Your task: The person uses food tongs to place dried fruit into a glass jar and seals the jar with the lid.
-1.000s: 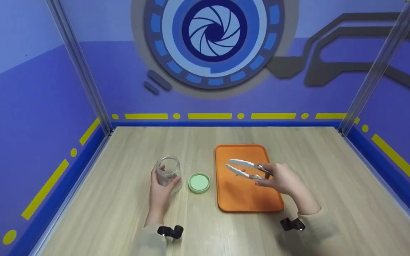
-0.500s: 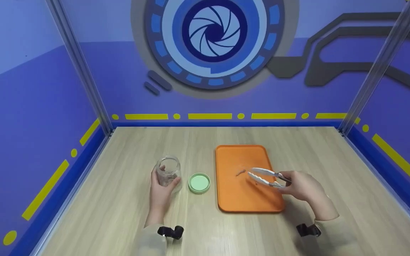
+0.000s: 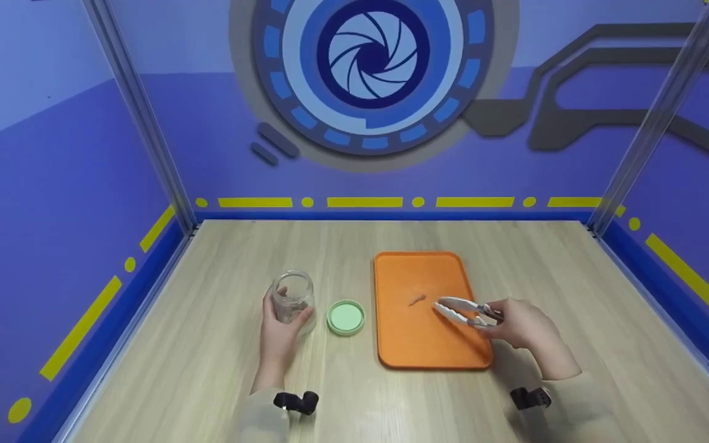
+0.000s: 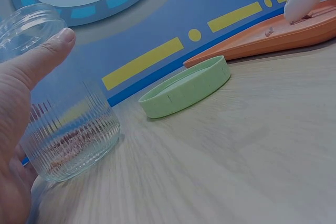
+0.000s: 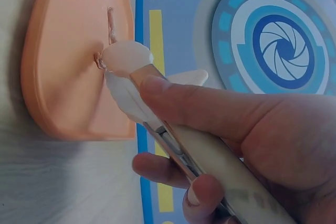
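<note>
My left hand (image 3: 277, 338) grips a ribbed glass jar (image 3: 293, 284), which stands upright and uncapped on the table. Brownish bits (image 4: 76, 145) lie at the jar's bottom in the left wrist view. My right hand (image 3: 527, 323) holds tongs with white tips (image 3: 460, 303) above the orange tray (image 3: 416, 344). The two tips stand apart in the head view. A thin brown strip (image 3: 417, 300) lies on the tray left of the tips. Another small brown piece (image 5: 98, 60) shows at the tips in the right wrist view; whether they touch it, I cannot tell.
A green round lid (image 3: 346, 317) lies on the wooden table (image 3: 354, 400) between jar and tray. Blue printed walls (image 3: 367, 178) enclose the table's back and sides, with metal posts (image 3: 145, 117) at the corners.
My right hand has moved the tongs right and toward me, uncovering the brown strip; in the last half second their tips dipped slightly. My left hand keeps its hold on the jar.
</note>
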`<action>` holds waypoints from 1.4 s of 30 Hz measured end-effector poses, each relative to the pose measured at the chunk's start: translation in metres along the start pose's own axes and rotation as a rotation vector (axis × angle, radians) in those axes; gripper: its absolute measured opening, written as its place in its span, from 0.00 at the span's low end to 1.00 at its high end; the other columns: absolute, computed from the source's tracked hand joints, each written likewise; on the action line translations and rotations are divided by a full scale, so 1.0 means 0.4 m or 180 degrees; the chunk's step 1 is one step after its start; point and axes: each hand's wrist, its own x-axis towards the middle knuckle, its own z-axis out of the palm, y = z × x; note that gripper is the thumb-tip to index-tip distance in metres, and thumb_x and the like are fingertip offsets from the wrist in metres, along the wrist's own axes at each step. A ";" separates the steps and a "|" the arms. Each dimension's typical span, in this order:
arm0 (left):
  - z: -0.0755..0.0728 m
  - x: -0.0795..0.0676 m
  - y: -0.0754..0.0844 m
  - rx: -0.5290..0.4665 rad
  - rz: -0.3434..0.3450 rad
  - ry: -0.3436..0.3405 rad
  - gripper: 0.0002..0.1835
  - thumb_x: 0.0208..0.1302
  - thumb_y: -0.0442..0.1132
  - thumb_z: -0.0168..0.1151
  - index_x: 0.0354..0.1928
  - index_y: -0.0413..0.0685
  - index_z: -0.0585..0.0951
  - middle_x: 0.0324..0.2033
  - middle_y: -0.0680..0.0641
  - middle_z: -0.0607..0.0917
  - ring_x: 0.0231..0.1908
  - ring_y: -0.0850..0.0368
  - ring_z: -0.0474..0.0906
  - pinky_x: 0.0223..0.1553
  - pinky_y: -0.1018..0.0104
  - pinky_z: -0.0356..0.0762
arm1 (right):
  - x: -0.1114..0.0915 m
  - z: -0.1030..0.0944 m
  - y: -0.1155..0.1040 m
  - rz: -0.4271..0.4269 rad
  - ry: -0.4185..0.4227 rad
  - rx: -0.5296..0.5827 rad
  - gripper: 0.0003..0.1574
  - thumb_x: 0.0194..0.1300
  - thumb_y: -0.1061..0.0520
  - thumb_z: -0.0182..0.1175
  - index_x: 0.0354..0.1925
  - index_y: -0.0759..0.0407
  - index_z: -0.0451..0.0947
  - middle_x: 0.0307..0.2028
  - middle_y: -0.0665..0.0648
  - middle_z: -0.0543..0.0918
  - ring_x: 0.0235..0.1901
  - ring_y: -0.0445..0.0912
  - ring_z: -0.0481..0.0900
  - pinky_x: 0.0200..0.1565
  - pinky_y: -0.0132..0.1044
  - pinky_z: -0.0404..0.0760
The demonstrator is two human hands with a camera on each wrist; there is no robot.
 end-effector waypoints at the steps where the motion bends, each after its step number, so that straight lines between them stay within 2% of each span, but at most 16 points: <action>1: 0.001 -0.001 0.001 -0.0004 0.0002 0.0002 0.54 0.56 0.49 0.79 0.79 0.60 0.55 0.76 0.47 0.66 0.79 0.43 0.57 0.82 0.44 0.50 | -0.001 0.000 -0.001 0.0020 -0.0012 0.0019 0.16 0.56 0.49 0.77 0.39 0.54 0.83 0.18 0.48 0.72 0.16 0.42 0.71 0.18 0.33 0.70; 15: -0.003 0.000 0.000 0.0034 -0.0018 -0.0006 0.54 0.56 0.53 0.79 0.79 0.60 0.56 0.77 0.47 0.65 0.79 0.44 0.57 0.82 0.45 0.50 | -0.004 -0.009 -0.009 0.0011 -0.0030 0.0078 0.19 0.57 0.50 0.76 0.45 0.54 0.85 0.21 0.50 0.77 0.15 0.42 0.72 0.17 0.34 0.71; 21: -0.002 0.001 0.001 0.0043 -0.0021 -0.0012 0.53 0.56 0.53 0.78 0.79 0.60 0.57 0.78 0.47 0.65 0.80 0.44 0.56 0.83 0.45 0.49 | -0.005 -0.018 -0.033 -0.0038 0.0032 0.0017 0.16 0.58 0.52 0.75 0.44 0.54 0.85 0.24 0.50 0.78 0.18 0.42 0.72 0.19 0.34 0.72; 36: -0.002 0.000 0.003 -0.0079 0.0004 -0.0034 0.53 0.56 0.50 0.79 0.79 0.60 0.56 0.77 0.47 0.65 0.79 0.44 0.56 0.82 0.45 0.50 | 0.021 -0.022 -0.135 -0.0428 0.0307 -0.0008 0.12 0.58 0.52 0.76 0.35 0.53 0.82 0.23 0.49 0.75 0.23 0.43 0.68 0.26 0.35 0.65; 42: -0.004 0.001 0.002 0.0005 -0.0031 -0.0021 0.53 0.56 0.52 0.79 0.78 0.57 0.57 0.77 0.47 0.65 0.79 0.44 0.57 0.82 0.44 0.49 | 0.040 -0.011 -0.187 -0.0498 0.0337 0.0076 0.14 0.57 0.52 0.77 0.39 0.54 0.85 0.24 0.48 0.79 0.23 0.42 0.70 0.25 0.34 0.69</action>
